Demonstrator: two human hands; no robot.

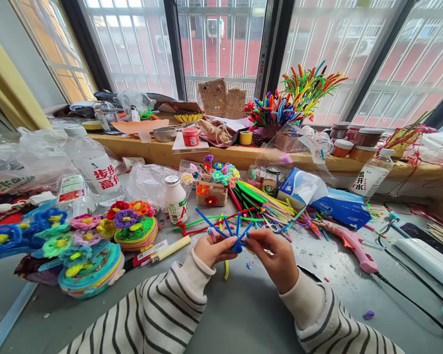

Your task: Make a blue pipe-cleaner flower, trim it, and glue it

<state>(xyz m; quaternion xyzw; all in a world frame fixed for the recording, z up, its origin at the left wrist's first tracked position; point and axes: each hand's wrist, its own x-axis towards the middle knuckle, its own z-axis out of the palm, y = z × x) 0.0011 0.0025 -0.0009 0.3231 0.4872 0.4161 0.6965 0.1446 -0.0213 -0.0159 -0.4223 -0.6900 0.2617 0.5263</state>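
Both my hands meet over the grey table, pinching a blue pipe-cleaner piece [232, 230] with several blue strands sticking up and outward. My left hand [211, 250] is closed on its left side, and a yellow strand hangs down below it. My right hand [275, 255] is closed on its right side at the twisted centre. Both sleeves are striped white and black. Loose coloured pipe cleaners [262, 202] lie just beyond my hands.
Stacks of finished pipe-cleaner flower coasters [92, 255] sit at the left. A small basket of flowers [211, 189], a white bottle [176, 199], water bottles [94, 164], a tissue pack [335, 206] and a pink glue gun [350, 243] surround the work spot. A cluttered wooden sill [221, 152] runs behind.
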